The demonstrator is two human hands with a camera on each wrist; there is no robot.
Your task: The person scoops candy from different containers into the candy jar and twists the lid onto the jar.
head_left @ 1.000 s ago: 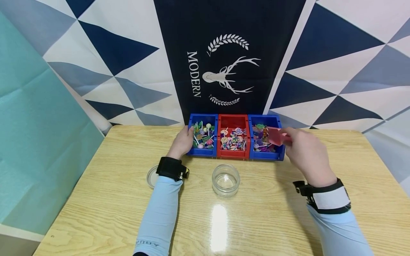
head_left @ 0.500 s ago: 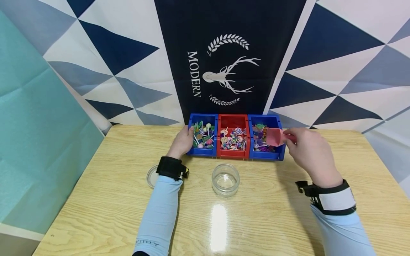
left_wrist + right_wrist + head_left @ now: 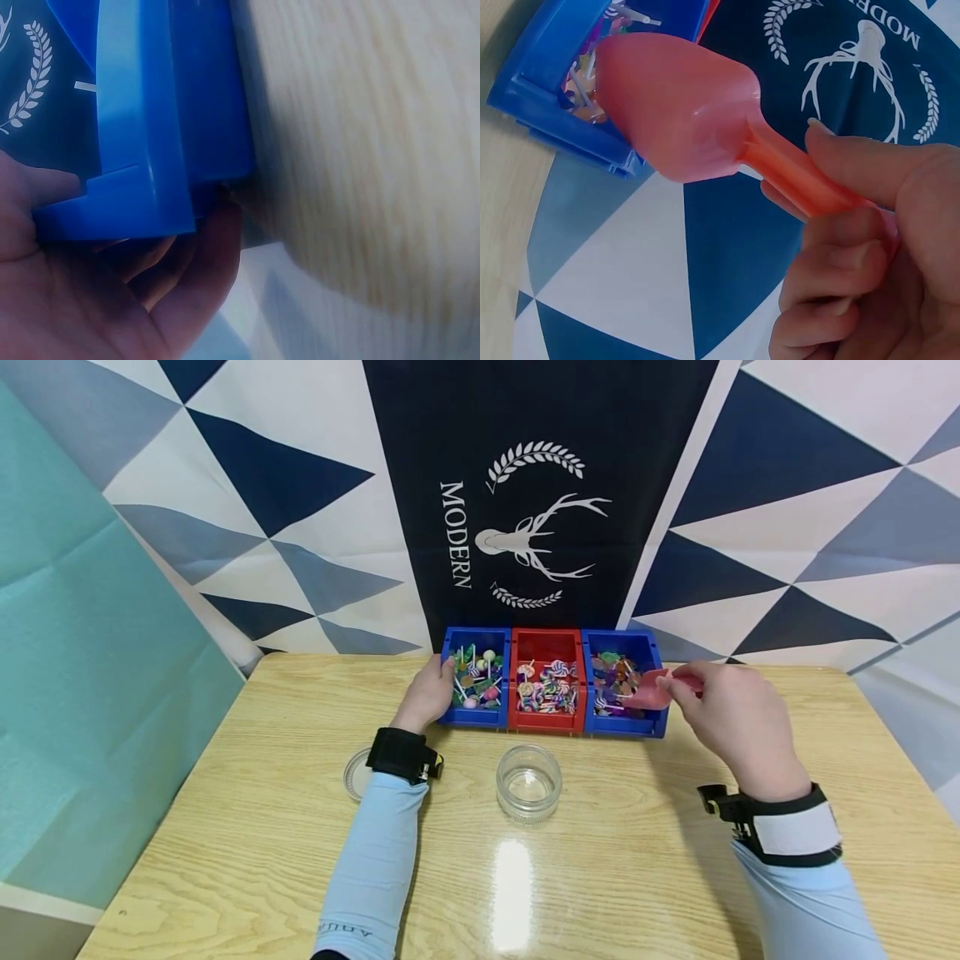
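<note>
My right hand grips the handle of a pink scoop, thumb along the top and fingers curled beneath. The scoop's head overlaps the right blue bin, over mixed candies. At the other end of the row, my left hand grips the outer side of the left blue bin. Its thumb is over the rim and its fingers are curled underneath. Lollipops and round candies fill that bin. Between the two stands a red bin holding small striped lollipops.
A clear glass jar, without its lid, stands on the wooden table in front of the red bin. Partly behind the left wrist lies a round lid. A patterned cloth backdrop rises directly behind the bins.
My right hand has moved slightly right and toward me with the scoop. The scoop's head has turned, from facing up broadly to a flatter, narrower view. My left hand stays put.
</note>
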